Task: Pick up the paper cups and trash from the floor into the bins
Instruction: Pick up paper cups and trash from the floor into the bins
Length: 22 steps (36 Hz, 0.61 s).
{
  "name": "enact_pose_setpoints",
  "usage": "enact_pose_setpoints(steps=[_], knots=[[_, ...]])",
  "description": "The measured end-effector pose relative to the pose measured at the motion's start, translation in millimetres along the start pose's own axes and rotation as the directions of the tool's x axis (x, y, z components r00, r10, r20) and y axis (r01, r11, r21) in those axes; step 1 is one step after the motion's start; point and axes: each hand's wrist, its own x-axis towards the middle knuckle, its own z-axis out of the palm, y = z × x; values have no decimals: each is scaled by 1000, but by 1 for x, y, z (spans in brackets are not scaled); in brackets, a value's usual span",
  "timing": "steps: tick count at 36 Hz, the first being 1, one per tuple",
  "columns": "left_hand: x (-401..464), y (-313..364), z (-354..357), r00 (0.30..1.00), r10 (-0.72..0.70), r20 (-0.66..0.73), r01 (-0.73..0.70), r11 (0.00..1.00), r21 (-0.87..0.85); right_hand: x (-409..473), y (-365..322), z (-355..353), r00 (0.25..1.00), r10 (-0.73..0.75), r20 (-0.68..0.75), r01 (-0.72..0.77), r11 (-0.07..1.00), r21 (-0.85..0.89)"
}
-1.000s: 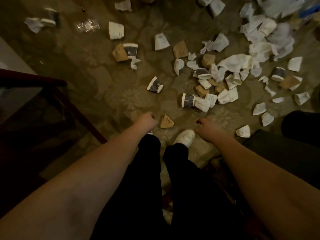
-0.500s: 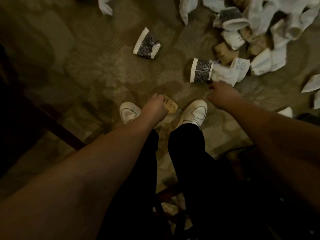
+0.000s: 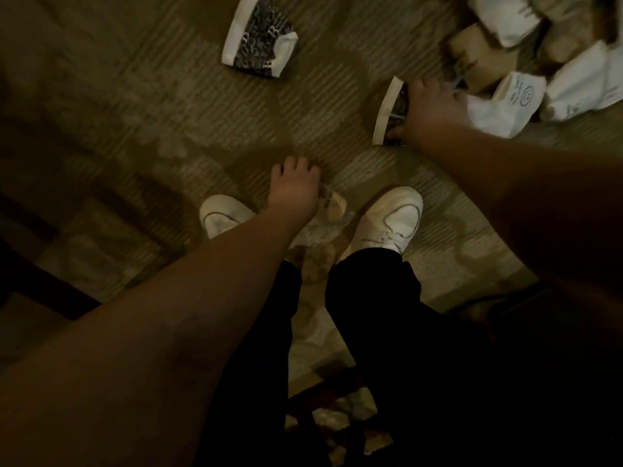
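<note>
On the carpet between my white shoes lies a crushed brown paper cup [image 3: 333,206]. My left hand [image 3: 294,188] is down on it, fingers curled round its near end. Further right, a dark patterned cup with a white rim [image 3: 388,111] lies on its side. My right hand [image 3: 433,109] covers its body, with the thumb under it and the fingers over it. A second dark patterned cup [image 3: 259,38] lies flattened at the top centre, apart from both hands.
Several white cups [image 3: 504,107] and brown cups [image 3: 478,57] are heaped at the top right, touching the right hand's cup. My shoes [image 3: 387,220] stand on the patterned carpet. A dark wooden furniture frame [image 3: 37,281] sits at the left.
I have bent much lower, so the floor looks closer. The left hand dropped onto the brown cup. The right hand reached forward and closed over the patterned cup.
</note>
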Motion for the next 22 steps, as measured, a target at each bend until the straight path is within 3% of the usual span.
enact_pose_setpoints(steps=[4,7,11,15,19,22], knots=[[6,-10,4,999,-33,37,38,991,-129,4,-3,6,999,31,-20,-31,999,-35],[4,-14,2,995,-44,95,72,946,-315,0,-5,8,997,72,-26,-70,996,57],[-11,-20,-8,982,-123,143,183,795,-579,-16,-8,5,997,68,20,-71,964,258],[-25,-33,-31,975,-190,117,216,668,-712,-37,-13,-3,999,41,4,-39,910,412],[-27,-50,-66,931,-339,134,246,314,-917,-57,-16,-10,999,50,-21,-31,843,537],[-20,-61,-97,897,-399,187,228,58,-972,-67,-15,-10,997,79,0,-62,786,615]])
